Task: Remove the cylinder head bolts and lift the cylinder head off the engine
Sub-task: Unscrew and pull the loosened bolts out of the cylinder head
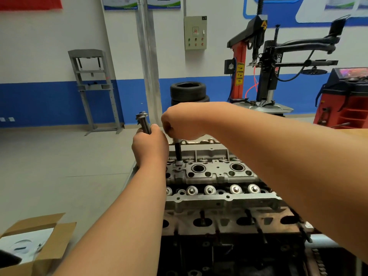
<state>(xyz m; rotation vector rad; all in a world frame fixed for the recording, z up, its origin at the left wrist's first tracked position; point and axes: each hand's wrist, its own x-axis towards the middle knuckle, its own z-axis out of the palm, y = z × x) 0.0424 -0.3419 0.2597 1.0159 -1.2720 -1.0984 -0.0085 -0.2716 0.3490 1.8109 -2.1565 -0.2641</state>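
Above cylinder head (219,198), right hand (183,124) grips dark, possibly steel rod (177,152).

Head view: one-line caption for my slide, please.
Left hand grips removed bolts while right hand holds a dark shaft upright on the cylinder head.

Grey cylinder head (219,198) sits on engine (229,246); loose bolts (143,121) held upright
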